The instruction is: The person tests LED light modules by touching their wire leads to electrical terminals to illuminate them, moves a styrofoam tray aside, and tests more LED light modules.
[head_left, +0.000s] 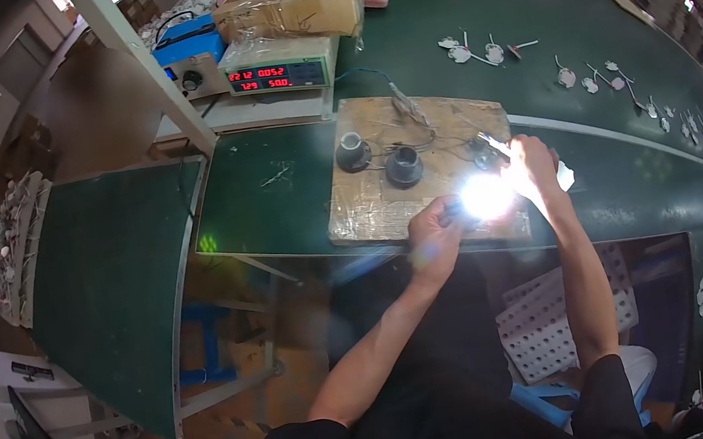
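Observation:
A glaring lit lamp (489, 196) shines between my two hands, and its outline is lost in the brightness. My left hand (436, 240) is closed at the left of the glow, its fingertips on a dark piece mostly hidden by the glare. Just right of the light, my right hand (535, 165) is closed around a thin, pale, pen-like tool (494, 144) that points up and left. A white piece (566, 175) shows beside that hand. Below both hands lies a tape-wrapped board (374, 215) bearing two dark round sockets, the left (353, 151) and the middle one (404, 167).
A power meter (277, 76) with red digits stands behind the board, next to a blue instrument (192, 64). A wrapped carton (291, 10) rests on top. Small white wired parts (459, 53) lie along the green bench (405, 41). Perforated trays (536, 333) sit below.

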Demonstrator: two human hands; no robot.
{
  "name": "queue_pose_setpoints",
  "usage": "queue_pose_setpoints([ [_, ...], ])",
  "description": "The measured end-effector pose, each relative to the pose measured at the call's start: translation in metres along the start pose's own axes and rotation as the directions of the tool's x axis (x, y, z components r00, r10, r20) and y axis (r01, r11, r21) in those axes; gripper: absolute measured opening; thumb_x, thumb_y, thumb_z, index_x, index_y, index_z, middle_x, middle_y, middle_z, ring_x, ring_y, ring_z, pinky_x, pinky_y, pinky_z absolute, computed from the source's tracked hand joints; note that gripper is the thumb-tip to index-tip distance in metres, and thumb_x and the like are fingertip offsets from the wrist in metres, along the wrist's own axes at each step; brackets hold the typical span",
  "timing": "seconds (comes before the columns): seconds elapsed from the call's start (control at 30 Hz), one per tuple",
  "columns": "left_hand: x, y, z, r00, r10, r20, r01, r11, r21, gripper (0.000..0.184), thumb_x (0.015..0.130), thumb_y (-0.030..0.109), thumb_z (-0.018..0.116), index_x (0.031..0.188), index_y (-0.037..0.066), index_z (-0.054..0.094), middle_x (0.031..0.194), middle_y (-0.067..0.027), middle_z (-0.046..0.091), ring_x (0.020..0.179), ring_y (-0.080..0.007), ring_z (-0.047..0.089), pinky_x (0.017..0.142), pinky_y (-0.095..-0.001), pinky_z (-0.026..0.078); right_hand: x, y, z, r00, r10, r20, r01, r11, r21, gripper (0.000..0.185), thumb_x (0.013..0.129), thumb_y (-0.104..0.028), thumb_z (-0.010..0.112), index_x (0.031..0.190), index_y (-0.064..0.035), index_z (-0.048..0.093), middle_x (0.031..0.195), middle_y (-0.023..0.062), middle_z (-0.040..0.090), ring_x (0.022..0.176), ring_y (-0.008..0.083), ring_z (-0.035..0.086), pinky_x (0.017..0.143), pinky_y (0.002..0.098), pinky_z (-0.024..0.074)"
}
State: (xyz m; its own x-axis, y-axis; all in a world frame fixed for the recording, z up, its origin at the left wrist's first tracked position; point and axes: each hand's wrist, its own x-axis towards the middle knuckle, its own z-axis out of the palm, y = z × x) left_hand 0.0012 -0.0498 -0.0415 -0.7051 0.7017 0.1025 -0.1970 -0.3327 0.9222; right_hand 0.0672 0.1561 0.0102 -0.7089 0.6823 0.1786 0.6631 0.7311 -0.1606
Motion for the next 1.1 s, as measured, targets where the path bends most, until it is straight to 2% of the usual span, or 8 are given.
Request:
queue_pose_setpoints([
  [0.2, -0.003, 0.017, 0.003, 0.998, -0.065, 0.015, 0.066, 0.997, -0.036, 0.017, 0.086, 0.004, 0.068, 0.102, -0.001, 0.067, 0.087, -0.0021, 0.069, 0.076, -0.0061, 0.062, 0.069, -0.0226, 0.052, -0.007, -0.005, -0.012, 0.990, -0.139, 0.021, 0.140, 0.983, -0.116, 0.023, 0.079, -0.022, 0.065, 0.097, -0.0090, 0.072, 0.081, 0.0148, 0.069, 0.075, 0.0312, 0.068, 0.062, 0.0424, 0.0521],
  [0.33, -0.001, 0.013, 0.002, 0.995, -0.100, 0.015, 0.099, 0.995, 0.015, 0.016, 0.086, 0.003, 0.066, 0.102, -0.002, 0.067, 0.087, -0.0028, 0.070, 0.076, -0.0063, 0.063, 0.068, -0.0228, 0.052, -0.010, -0.024, -0.029, 0.998, -0.063, 0.028, 0.061, 0.994, 0.093, 0.016, 0.074, -0.018, 0.070, 0.077, -0.0017, 0.068, 0.076, 0.0221, 0.067, 0.078, 0.0413, 0.068, 0.072, 0.0517, 0.0497],
  [0.4, -0.007, 0.013, 0.003, 0.994, -0.103, -0.023, 0.094, 0.962, -0.257, 0.016, 0.086, 0.002, 0.066, 0.101, -0.001, 0.067, 0.087, -0.0025, 0.070, 0.075, -0.0060, 0.062, 0.068, -0.0226, 0.052, -0.016, -0.034, -0.042, 0.997, -0.024, 0.067, 0.017, 0.995, 0.102, 0.017, 0.074, -0.018, 0.070, 0.077, -0.0020, 0.068, 0.075, 0.0223, 0.067, 0.076, 0.0415, 0.067, 0.070, 0.0516, 0.0492],
  [0.47, -0.007, 0.013, 0.002, 0.996, -0.089, -0.025, 0.080, 0.964, -0.255, 0.015, 0.086, 0.003, 0.066, 0.101, -0.001, 0.067, 0.087, -0.0020, 0.069, 0.075, -0.0057, 0.062, 0.068, -0.0225, 0.052, -0.015, -0.038, -0.047, 0.992, -0.024, 0.122, 0.018, 0.999, 0.050, 0.017, 0.074, -0.019, 0.070, 0.077, -0.0021, 0.068, 0.075, 0.0221, 0.067, 0.076, 0.0416, 0.067, 0.070, 0.0512, 0.0492],
  [0.53, -0.001, 0.010, 0.001, 0.998, -0.062, 0.019, 0.062, 0.998, 0.023, 0.015, 0.086, 0.003, 0.066, 0.100, -0.001, 0.067, 0.086, -0.0016, 0.069, 0.074, -0.0053, 0.062, 0.068, -0.0223, 0.052, -0.015, -0.040, -0.049, 0.992, -0.034, 0.125, 0.030, 0.999, 0.029, 0.017, 0.074, -0.019, 0.070, 0.077, -0.0024, 0.068, 0.075, 0.0218, 0.067, 0.077, 0.0415, 0.067, 0.071, 0.0508, 0.0493],
  [0.8, -0.008, 0.029, 0.006, 0.999, 0.033, -0.024, -0.032, 0.999, 0.034, 0.007, 0.088, 0.004, 0.066, 0.093, 0.000, 0.066, 0.080, 0.0017, 0.066, 0.071, -0.0022, 0.057, 0.065, -0.0197, 0.048, -0.013, -0.028, -0.032, 0.999, 0.000, 0.050, -0.002, 0.999, 0.044, 0.014, 0.072, -0.015, 0.070, 0.080, -0.0040, 0.069, 0.077, 0.0203, 0.068, 0.079, 0.0408, 0.068, 0.074, 0.0499, 0.0501],
  [0.9, -0.009, 0.028, 0.008, 0.995, 0.084, -0.047, -0.084, 0.996, 0.009, 0.004, 0.089, 0.005, 0.066, 0.089, 0.000, 0.065, 0.077, 0.0036, 0.064, 0.069, -0.0008, 0.054, 0.064, -0.0186, 0.045, -0.015, -0.031, -0.037, 0.999, -0.051, 0.014, 0.050, 0.995, 0.091, 0.024, 0.074, -0.022, 0.073, 0.076, 0.0020, 0.071, 0.068, 0.0202, 0.067, 0.062, 0.0316, 0.068, 0.057, 0.0398, 0.0534],
  [1.1, -0.007, 0.026, 0.009, 0.992, 0.116, -0.040, -0.118, 0.992, -0.050, 0.005, 0.089, 0.005, 0.066, 0.089, 0.000, 0.065, 0.076, 0.0040, 0.063, 0.069, -0.0007, 0.053, 0.063, -0.0188, 0.044, -0.015, -0.029, -0.033, 0.997, -0.066, -0.034, 0.069, 0.994, 0.083, 0.016, 0.075, -0.017, 0.070, 0.075, -0.0010, 0.073, 0.067, 0.0183, 0.068, 0.060, 0.0299, 0.068, 0.055, 0.0399, 0.0515],
])
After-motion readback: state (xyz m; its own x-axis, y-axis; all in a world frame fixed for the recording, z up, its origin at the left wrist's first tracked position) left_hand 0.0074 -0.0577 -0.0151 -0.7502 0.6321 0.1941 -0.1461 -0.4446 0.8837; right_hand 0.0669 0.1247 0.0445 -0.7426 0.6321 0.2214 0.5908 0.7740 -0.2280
